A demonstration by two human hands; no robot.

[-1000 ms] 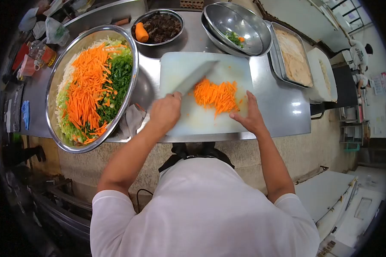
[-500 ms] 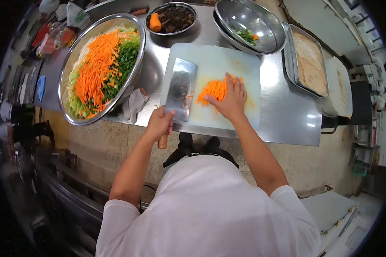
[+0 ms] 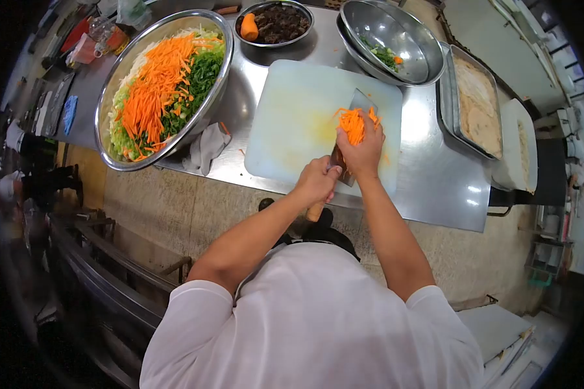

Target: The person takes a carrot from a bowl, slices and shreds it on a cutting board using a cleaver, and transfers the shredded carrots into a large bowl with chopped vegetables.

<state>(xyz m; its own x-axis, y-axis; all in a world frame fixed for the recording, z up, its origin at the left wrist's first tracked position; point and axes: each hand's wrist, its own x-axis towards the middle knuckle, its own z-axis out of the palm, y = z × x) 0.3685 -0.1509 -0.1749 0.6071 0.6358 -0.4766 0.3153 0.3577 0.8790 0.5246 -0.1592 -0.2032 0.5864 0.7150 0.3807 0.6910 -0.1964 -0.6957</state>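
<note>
My left hand (image 3: 319, 179) is closed round the wooden handle of a cleaver (image 3: 365, 101), near the front edge of the white cutting board (image 3: 285, 117). The blade slants up to the right, largely covered by shredded carrot (image 3: 352, 125) and my other hand. With its fingers curled over that carrot, my right hand (image 3: 365, 149) presses the shreds against the blade. A large steel bowl (image 3: 226, 71) at the left holds shredded carrot, chopped greens and pale shredded vegetable in separate heaps.
Behind the board stand a bowl of dark food (image 3: 279, 26) with a carrot piece and nested steel bowls (image 3: 428, 52) with green scraps. Trays (image 3: 477, 104) sit at the right. A grey cloth (image 3: 207, 148) lies by the large bowl.
The cleaver has swung from the board's left side to the right, under the carrot. My right hand has gone from lying spread over the shreds to gripping them against the blade.
</note>
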